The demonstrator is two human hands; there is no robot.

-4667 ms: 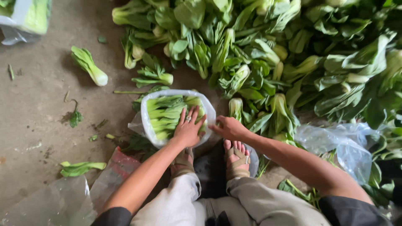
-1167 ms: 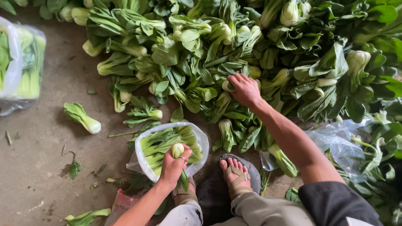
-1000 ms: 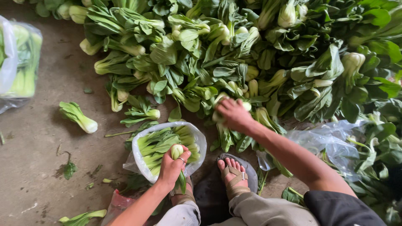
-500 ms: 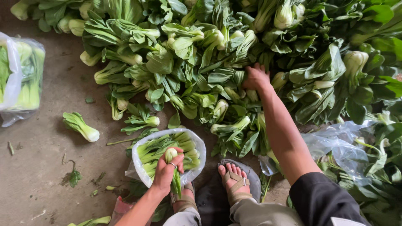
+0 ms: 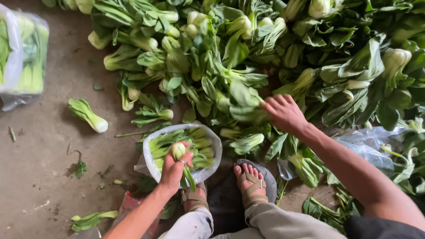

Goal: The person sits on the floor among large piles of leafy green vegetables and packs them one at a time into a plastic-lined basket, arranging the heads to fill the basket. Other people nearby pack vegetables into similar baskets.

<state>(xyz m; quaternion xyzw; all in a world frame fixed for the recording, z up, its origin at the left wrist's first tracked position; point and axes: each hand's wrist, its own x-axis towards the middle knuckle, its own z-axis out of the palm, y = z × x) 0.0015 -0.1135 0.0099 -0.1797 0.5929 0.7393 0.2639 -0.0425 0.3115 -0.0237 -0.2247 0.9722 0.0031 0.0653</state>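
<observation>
Risk sits at the bag (image 5: 211,140), at six o'clock by my feet, where my left hand (image 5: 173,167) clenches one bok choy (image 5: 179,150) while my right hand (image 5: 284,113) clasps pile (image 5: 230,53) leaves at twelve, which may tear.

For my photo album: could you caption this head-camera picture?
Left hand holds bok choy over a plastic bag; right hand reaches into the pile.

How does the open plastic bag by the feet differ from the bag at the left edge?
The open bag sits mouth-up by the feet, partly filled, with the left hand holding a bok choy over it. The bag at the left edge lies on its side, fuller and untouched. Both are clear plastic holding bok choy.
</observation>
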